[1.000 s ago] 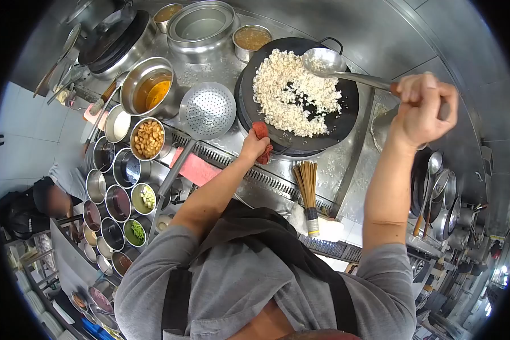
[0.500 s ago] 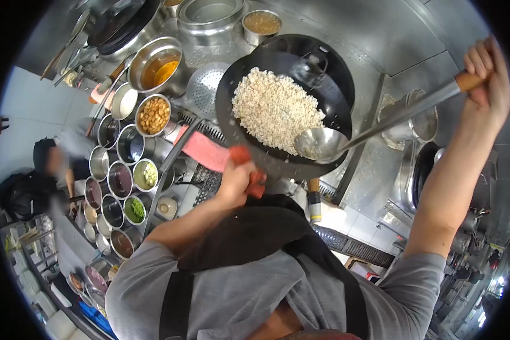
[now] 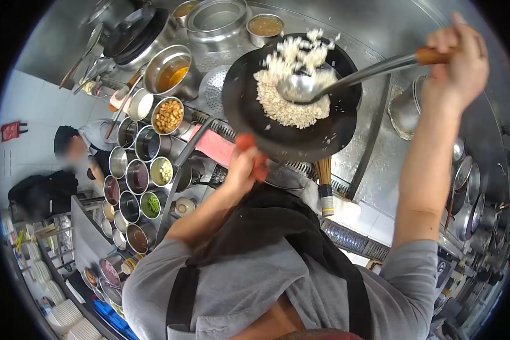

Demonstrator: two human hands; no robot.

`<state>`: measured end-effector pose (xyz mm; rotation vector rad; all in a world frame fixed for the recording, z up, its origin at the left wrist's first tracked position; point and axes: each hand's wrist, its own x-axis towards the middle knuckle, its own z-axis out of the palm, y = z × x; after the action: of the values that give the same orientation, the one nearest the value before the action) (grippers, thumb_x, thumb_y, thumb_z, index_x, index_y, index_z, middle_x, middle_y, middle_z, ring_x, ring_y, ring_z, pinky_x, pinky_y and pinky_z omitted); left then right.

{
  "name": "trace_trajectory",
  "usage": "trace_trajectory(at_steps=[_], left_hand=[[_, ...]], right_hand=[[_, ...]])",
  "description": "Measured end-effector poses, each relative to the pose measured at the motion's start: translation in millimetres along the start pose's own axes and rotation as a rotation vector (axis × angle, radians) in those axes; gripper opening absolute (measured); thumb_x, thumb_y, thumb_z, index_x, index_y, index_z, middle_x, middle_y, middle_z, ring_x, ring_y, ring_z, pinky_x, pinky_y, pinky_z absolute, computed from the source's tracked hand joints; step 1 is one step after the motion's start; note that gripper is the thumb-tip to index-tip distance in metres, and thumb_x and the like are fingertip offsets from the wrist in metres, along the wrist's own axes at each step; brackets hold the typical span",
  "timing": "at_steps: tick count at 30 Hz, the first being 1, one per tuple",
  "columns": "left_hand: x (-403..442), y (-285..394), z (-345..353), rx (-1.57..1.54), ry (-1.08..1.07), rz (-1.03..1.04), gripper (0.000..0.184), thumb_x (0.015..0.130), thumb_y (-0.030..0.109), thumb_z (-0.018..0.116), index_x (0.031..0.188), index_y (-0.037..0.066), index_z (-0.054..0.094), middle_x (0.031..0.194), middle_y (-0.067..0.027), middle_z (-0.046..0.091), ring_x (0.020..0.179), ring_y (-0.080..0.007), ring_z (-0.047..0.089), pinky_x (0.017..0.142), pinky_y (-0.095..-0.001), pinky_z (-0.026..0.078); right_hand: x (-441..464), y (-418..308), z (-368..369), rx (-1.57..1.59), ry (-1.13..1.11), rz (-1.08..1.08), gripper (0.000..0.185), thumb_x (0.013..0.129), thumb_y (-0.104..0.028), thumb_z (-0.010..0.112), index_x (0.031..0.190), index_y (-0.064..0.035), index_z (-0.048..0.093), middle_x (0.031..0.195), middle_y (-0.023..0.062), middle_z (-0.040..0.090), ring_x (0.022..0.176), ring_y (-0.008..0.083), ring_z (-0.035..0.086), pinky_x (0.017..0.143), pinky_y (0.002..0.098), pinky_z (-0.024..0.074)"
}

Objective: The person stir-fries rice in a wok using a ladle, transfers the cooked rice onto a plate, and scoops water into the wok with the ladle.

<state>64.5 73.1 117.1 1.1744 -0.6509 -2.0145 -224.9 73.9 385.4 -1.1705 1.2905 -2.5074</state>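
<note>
A black wok (image 3: 241, 107) in front of me holds cooked rice (image 3: 292, 113); part of it is in the air over the far side. My left hand (image 3: 242, 173) is closed around a red cloth (image 3: 259, 167) at the wok's near left edge; whatever the cloth covers there is hidden. In my right hand (image 3: 459, 68), raised at the upper right, is the wooden end of a long metal ladle (image 3: 374, 71). The ladle's bowl, blurred by motion, is in the rice near the wok's middle.
Left of the wok are a perforated strainer (image 3: 213, 93), a pot of orange liquid (image 3: 190, 68), a bowl of brown chunks (image 3: 168, 116) and several ingredient tins. A bamboo brush (image 3: 324, 184) stands near the wok's front. Another person (image 3: 88, 148) is at the far left.
The wok has tilted and the rice has gone from a settled heap to partly airborne. My right hand has moved left, bringing the ladle's bowl left and farther into the wok.
</note>
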Motion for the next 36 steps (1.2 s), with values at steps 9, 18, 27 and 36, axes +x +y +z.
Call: trace_trajectory(at_steps=[9,18,27,36], left_hand=[[29.5,-70.9,-38.2,0.121,-0.117,0.022,0.027,0.074,-0.003,0.044,0.098,0.007,0.050,0.062,-0.0067,0.051,0.050,-0.0206,0.054,0.042,-0.0327,0.043],[109.3,-31.4,18.2,0.177,-0.115,-0.030,0.006,0.077,0.004,0.052,0.080,0.009,0.052,0.061,-0.0046,0.051,0.046,-0.0192,0.050,0.038,-0.0332,0.038],[96.4,-41.9,1.2,0.095,0.006,0.019,0.028,0.072,-0.003,0.048,0.099,0.005,0.046,0.068,-0.0100,0.055,0.049,-0.0211,0.056,0.038,-0.0356,0.043],[204.0,-65.4,10.7,0.257,-0.047,0.066,0.032,0.076,0.000,0.053,0.106,0.000,0.041,0.074,-0.0125,0.059,0.054,-0.0195,0.059,0.042,-0.0362,0.048]], right_hand=[[-55.5,39.4,30.0,-0.213,-0.098,0.044,0.020,0.083,-0.008,0.070,0.075,-0.0046,0.052,0.051,0.0040,0.051,0.045,0.0122,0.050,0.044,0.0269,0.0390],[-49.6,78.9,36.5,-0.253,-0.009,0.079,0.020,0.081,-0.012,0.072,0.077,-0.0031,0.055,0.052,0.0026,0.052,0.043,0.0103,0.049,0.042,0.0252,0.0368],[-9.9,-6.7,26.1,-0.059,-0.023,-0.333,0.018,0.082,-0.004,0.068,0.071,-0.0012,0.054,0.050,0.0085,0.050,0.040,0.0160,0.047,0.040,0.0310,0.0412],[-10.2,34.1,44.7,-0.105,-0.140,-0.347,0.019,0.086,0.001,0.057,0.069,-0.0028,0.049,0.052,0.0077,0.047,0.042,0.0149,0.046,0.037,0.0300,0.0398]])
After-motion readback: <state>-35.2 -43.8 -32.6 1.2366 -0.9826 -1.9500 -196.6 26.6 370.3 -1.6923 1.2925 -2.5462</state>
